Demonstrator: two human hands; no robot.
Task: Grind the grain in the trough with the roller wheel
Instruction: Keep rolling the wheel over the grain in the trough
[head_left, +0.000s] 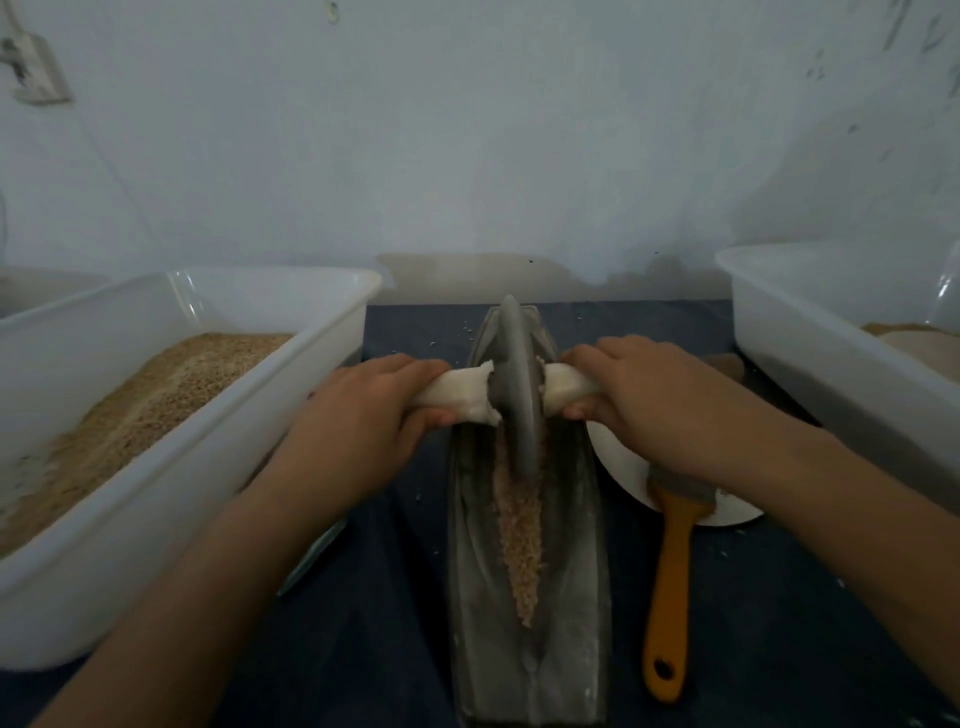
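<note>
A long grey boat-shaped trough (576, 597) lies lengthwise on the dark table in front of me. Pale crushed grain (522, 535) fills its central groove. A grey roller wheel (517, 395) stands upright in the groove near the far end, with a white-wrapped axle through it. My left hand (358, 415) grips the left end of the axle. My right hand (639, 395) grips the right end. The wheel's lower edge sits in the grain.
A white tub (156, 509) full of brown grain stands at the left. Another white tub (810, 332) stands at the right. A brush with an orange handle (670, 582) lies right of the trough, its bristles on a white plate (623, 467). A wall rises behind.
</note>
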